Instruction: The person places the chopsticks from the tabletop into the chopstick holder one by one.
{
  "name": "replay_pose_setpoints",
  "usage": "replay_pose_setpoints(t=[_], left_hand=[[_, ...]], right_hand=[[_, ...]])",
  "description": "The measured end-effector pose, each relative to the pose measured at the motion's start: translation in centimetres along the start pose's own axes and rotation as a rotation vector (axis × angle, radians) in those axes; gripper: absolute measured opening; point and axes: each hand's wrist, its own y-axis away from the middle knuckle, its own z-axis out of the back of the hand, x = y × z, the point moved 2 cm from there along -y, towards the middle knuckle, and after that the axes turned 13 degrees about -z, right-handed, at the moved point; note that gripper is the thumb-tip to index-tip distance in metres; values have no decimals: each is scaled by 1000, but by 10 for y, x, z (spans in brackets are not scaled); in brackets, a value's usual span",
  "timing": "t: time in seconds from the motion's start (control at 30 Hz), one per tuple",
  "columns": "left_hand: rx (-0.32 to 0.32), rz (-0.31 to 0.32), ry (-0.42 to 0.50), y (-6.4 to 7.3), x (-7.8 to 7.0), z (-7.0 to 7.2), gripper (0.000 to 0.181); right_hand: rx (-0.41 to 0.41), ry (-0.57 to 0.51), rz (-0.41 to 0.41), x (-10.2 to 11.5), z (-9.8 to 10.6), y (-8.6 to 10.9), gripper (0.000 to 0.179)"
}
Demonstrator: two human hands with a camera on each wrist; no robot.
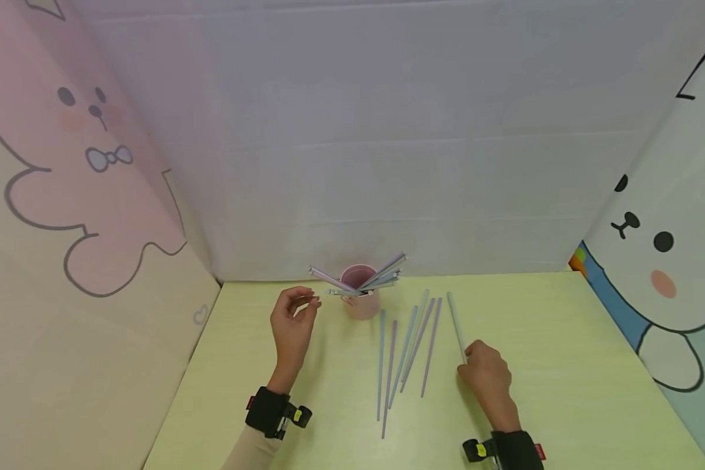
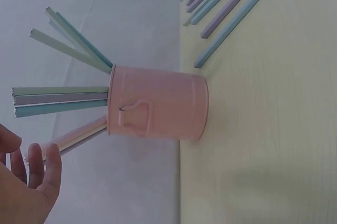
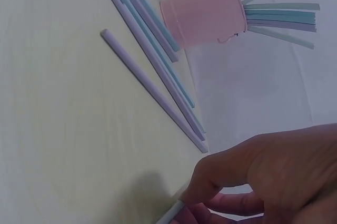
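A small pink pail (image 1: 361, 307) with a handle stands upright at the back of the table, several pastel sticks (image 2: 60, 97) leaning out over its rim. Just left of it, my left hand (image 1: 294, 323) is raised with loosely bent fingers and holds nothing; in the left wrist view its fingertips lie close to the pink sticks (image 2: 79, 138). Over on the right, my right hand (image 1: 486, 375) pinches the near end of a pale green stick (image 1: 455, 323) between thumb and fingers. Only a short piece of that stick shows in the right wrist view.
Several blue, purple and green sticks (image 1: 402, 359) lie spread between the hands, some close together or overlapping. The light yellow table (image 1: 564, 365) meets a pale cloth wall (image 1: 388, 130) behind the pail. Cartoon-printed cloths (image 1: 111, 222) hang at both sides.
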Motion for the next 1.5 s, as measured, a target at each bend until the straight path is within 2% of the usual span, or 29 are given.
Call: replay_pose_setpoints(t=[0.27, 0.43, 0.57, 0.77, 1.07, 1.3, 1.5], left_hand=[[-10, -23, -34, -13, -12, -1, 21], [2, -45, -28, -21, -18, -5, 20], [27, -39, -39, -24, -22, -8, 20], [87, -26, -60, -23, -30, -13, 18], [102, -36, -16, -23, -37, -18, 19], [155, -48, -51, -18, -44, -28, 20], [194, -33, -15, -12, -47, -36, 19]], right_hand=[[-19, -114, 22, 4, 7, 3, 31], [-52, -168, 60, 15, 17, 8, 33], [-66, -208, 86, 23, 24, 11, 34], [-80, -250, 141, 31, 33, 19, 33], [-118, -304, 221, 49, 44, 36, 30], [-183, -319, 317, 70, 42, 52, 30], [-175, -353, 396, 85, 37, 65, 32]])
